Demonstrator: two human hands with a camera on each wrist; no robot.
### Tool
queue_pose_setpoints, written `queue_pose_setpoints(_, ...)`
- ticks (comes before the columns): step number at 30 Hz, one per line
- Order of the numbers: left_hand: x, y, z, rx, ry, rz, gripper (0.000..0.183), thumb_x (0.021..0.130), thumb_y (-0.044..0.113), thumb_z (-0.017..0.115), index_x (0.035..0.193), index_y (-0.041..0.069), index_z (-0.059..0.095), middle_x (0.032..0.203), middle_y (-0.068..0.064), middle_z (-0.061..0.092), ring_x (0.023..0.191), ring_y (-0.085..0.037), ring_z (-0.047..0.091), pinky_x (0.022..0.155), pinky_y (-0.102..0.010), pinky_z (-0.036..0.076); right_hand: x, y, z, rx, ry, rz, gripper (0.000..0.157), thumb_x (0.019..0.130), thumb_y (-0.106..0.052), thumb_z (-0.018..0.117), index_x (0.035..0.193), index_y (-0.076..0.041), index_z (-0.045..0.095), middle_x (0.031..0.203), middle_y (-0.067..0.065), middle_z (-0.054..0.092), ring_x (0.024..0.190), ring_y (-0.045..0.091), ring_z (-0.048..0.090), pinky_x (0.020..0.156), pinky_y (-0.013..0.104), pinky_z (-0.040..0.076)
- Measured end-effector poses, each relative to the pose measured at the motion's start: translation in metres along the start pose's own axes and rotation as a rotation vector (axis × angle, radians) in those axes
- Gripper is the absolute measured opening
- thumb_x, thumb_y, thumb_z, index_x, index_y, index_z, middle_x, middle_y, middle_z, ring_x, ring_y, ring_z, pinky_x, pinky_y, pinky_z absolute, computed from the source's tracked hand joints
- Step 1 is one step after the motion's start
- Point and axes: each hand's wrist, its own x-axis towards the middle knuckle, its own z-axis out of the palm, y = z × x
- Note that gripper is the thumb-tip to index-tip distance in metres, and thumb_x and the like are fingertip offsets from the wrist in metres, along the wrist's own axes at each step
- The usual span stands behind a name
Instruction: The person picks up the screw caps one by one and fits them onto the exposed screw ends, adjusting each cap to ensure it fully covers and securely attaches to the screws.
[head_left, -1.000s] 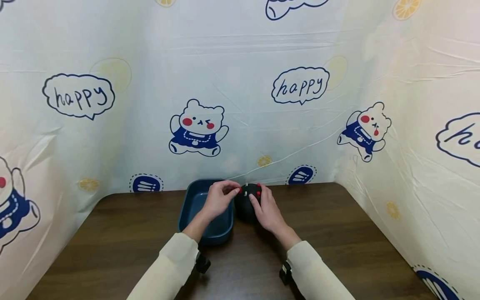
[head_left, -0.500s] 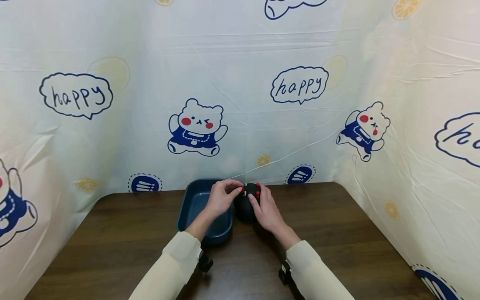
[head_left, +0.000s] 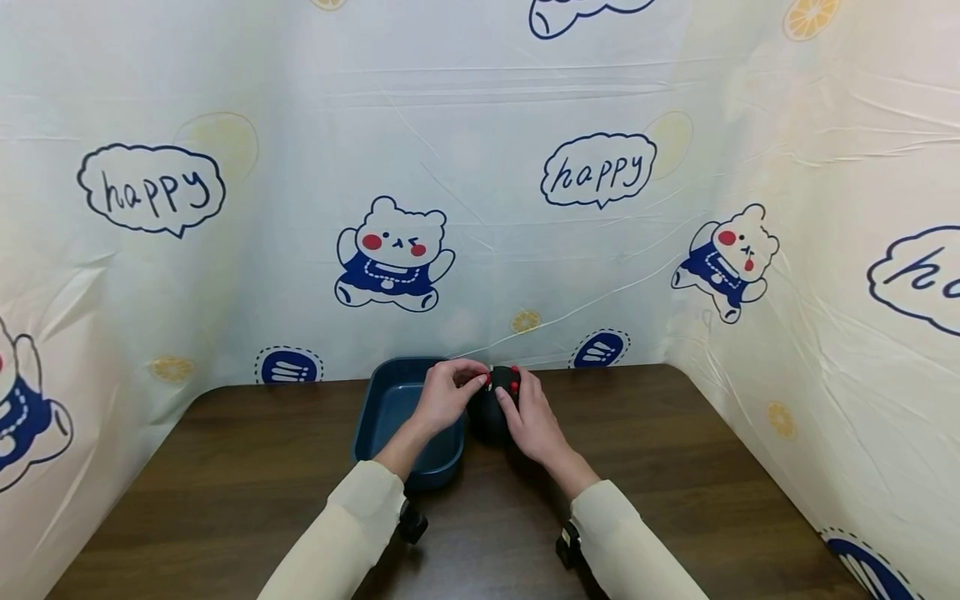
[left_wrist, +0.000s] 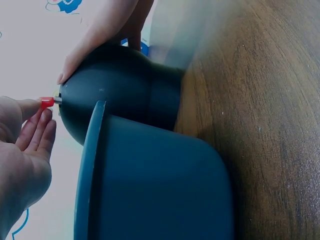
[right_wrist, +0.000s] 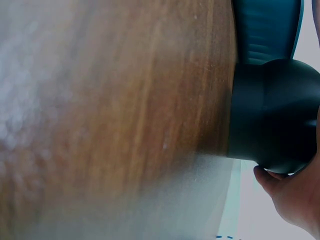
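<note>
A black rounded body [head_left: 489, 421] with a straight collar at its base stands on the table, small metal posts and red knobs [head_left: 514, 387] on its top. My left hand [head_left: 444, 398] pinches a red knob [left_wrist: 46, 102] between thumb and fingertip. In the left wrist view, the threaded metal post [left_wrist: 58, 100] shows between that knob and the body's top. From the other side my right hand [head_left: 536, 423] grips the black body, thumb on its upper near side and fingers round the right. The right wrist view shows the body's smooth side [right_wrist: 285, 115] and part of that hand.
Close on the left of the black body stands a deep blue rectangular tray [head_left: 438, 479], partly under my left wrist and forearm. The brown wooden table [head_left: 225, 483] stretches to both sides. A printed curtain [head_left: 495, 250] hangs behind it and along the sides.
The left hand has shifted slightly right, its pinch still at the red knob. The right hand keeps its hold, and the black body stays in place.
</note>
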Motion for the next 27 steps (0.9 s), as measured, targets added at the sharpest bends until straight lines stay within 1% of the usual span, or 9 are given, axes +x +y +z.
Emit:
queue_pose_setpoints(8, 0.0003, -0.0018, 0.0013, 0.010, 0.003, -0.009, 0.016, 0.097, 0.012, 0.071, 0.111, 0.009, 0.077, 0.106, -0.001, 0.075, 0.096, -0.017, 0.069, 0.092, -0.041, 0.057, 0.0000, -0.0008, -0.0004, 0.002, -0.012, 0.014, 0.069, 0.108, -0.051, 0.040, 0.156, -0.003, 0.028, 0.154, 0.021, 0.037, 0.137, 0.036, 0.045, 0.113, 0.054, 0.040)
queue_pose_setpoints(16, 0.0014, -0.0020, 0.0019, 0.006, -0.007, -0.002, 0.015, 0.096, 0.012, 0.072, 0.110, 0.009, 0.077, 0.104, -0.001, 0.075, 0.095, -0.017, 0.070, 0.092, -0.040, 0.057, 0.0015, -0.0017, -0.0009, -0.003, -0.008, 0.011, 0.067, 0.109, -0.049, 0.041, 0.156, -0.003, 0.029, 0.153, 0.021, 0.038, 0.135, 0.036, 0.046, 0.112, 0.054, 0.041)
queue_pose_setpoints(22, 0.0009, -0.0038, 0.0033, 0.012, -0.009, 0.003, 0.015, 0.096, 0.012, 0.072, 0.110, 0.008, 0.077, 0.103, -0.001, 0.075, 0.094, -0.017, 0.069, 0.091, -0.040, 0.058, -0.0001, -0.0016, -0.0009, -0.001, -0.014, 0.015, 0.068, 0.108, -0.051, 0.040, 0.156, -0.004, 0.029, 0.154, 0.021, 0.038, 0.135, 0.036, 0.047, 0.111, 0.054, 0.041)
queue_pose_setpoints(27, 0.0006, -0.0051, 0.0043, 0.023, -0.012, 0.003, 0.014, 0.097, 0.012, 0.072, 0.110, 0.009, 0.077, 0.103, -0.001, 0.075, 0.093, -0.016, 0.069, 0.090, -0.039, 0.058, -0.0005, -0.0010, -0.0008, 0.006, -0.014, 0.016, 0.069, 0.108, -0.051, 0.040, 0.156, -0.003, 0.028, 0.154, 0.021, 0.037, 0.135, 0.036, 0.046, 0.112, 0.054, 0.041)
